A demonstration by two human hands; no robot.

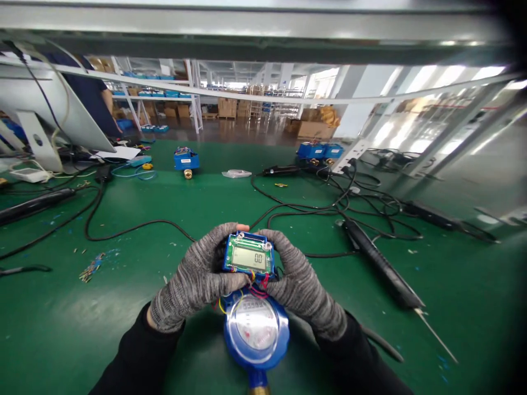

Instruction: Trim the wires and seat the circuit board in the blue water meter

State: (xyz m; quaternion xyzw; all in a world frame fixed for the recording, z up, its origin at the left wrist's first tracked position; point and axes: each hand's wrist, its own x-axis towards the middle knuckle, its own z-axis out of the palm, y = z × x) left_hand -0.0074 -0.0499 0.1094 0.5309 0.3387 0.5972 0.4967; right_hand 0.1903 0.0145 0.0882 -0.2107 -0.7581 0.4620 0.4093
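A blue water meter (257, 329) with a round clear dial lies close to me on the green bench, its brass end toward me. Behind the dial is a display module (249, 257), a green circuit board with an LCD reading 0.0 in a blue housing. My left hand (201, 271), in a grey knitted glove with bare fingertips, grips the module's left side. From the right, my right hand (298, 280), gloved alike, closes on its other side. Red and yellow wires (261, 285) run between module and meter. Some fingers are hidden behind the housing.
An electric screwdriver (379, 263) with a long thin bit lies to the right among tangled black cables (341, 203). Farther back sit blue meter units (186, 160) and a plastic bag (236, 173). Wire scraps (93, 267) lie at left, near a monitor (53, 104). A person (88, 93) stands beyond.
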